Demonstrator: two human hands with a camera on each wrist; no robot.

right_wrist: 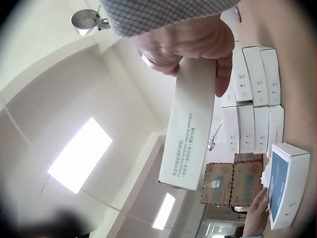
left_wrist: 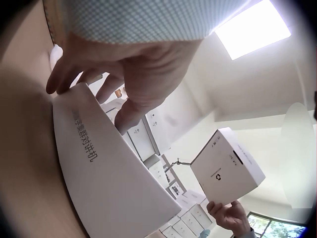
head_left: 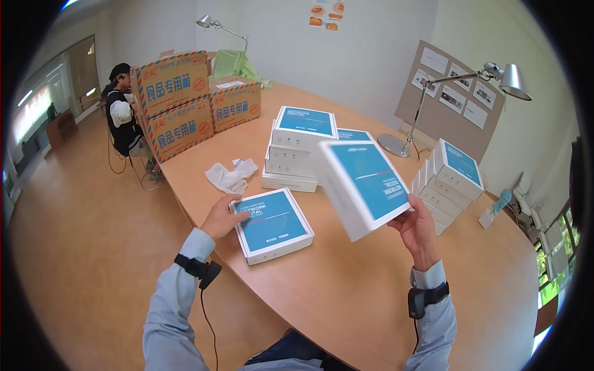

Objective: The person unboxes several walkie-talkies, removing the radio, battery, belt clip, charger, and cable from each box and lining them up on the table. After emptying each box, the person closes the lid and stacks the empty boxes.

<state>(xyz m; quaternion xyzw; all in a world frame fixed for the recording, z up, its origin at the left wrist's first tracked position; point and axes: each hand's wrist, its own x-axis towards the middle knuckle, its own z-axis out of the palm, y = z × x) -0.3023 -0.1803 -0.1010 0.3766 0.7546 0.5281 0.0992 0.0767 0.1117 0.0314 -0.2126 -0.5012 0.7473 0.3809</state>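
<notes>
My left hand [head_left: 221, 217] holds a white box with a blue lid [head_left: 275, 224] that lies flat on the table, thumb over the lid's edge and fingers along its side. In the left wrist view, this box's white side [left_wrist: 106, 163] shows printed lettering. A second box of the same kind [head_left: 366, 182] is raised and tilted above the table. My right hand [head_left: 416, 230] grips it by its lower right edge. In the right wrist view, printed text runs along the raised box's narrow side [right_wrist: 188, 129], between thumb and fingers.
Stacks of matching boxes stand behind the hands [head_left: 297, 148] and at the right [head_left: 451, 176]. A crumpled white cloth [head_left: 230, 178] lies near the table's left edge. Brown cartons [head_left: 179, 102] and a desk lamp [head_left: 405, 136] are farther back. A person [head_left: 120, 111] sits at the far left.
</notes>
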